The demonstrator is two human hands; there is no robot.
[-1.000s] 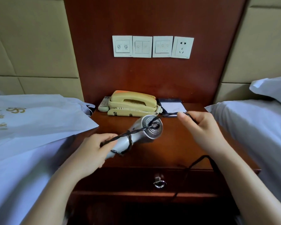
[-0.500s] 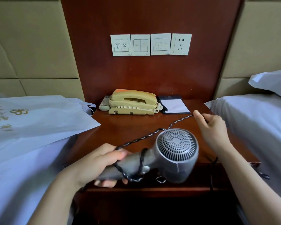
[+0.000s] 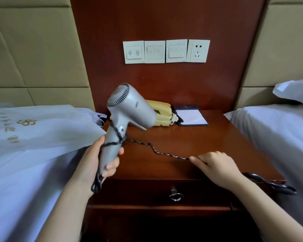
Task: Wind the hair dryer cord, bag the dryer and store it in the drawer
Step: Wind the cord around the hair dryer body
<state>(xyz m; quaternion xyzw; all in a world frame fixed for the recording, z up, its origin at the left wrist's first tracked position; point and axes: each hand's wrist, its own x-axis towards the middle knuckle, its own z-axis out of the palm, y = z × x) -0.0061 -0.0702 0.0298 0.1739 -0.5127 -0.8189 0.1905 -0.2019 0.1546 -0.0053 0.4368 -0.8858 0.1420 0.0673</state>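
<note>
A silver hair dryer (image 3: 129, 110) stands upright above the nightstand's left side, its handle gripped by my left hand (image 3: 96, 161). The black twisted cord (image 3: 157, 151) is looped around the handle a few turns, then runs right across the wood to my right hand (image 3: 215, 165), which pinches it low over the front edge. The cord's tail trails off past my right wrist. A white bag (image 3: 33, 130) with gold print lies on the left bed. The drawer (image 3: 196, 191) under the nightstand top is closed, with a ring pull (image 3: 176, 196).
A yellow telephone (image 3: 162, 112) and a notepad (image 3: 191, 117) sit at the back of the nightstand (image 3: 199, 140). Wall switches and a socket (image 3: 198, 50) are on the wood panel above. White beds flank both sides; a pillow (image 3: 296, 89) lies at right.
My left hand has raised the dryer from lying low to upright, its nozzle now pointing right. My right hand has brought the cord down and nearer the front edge.
</note>
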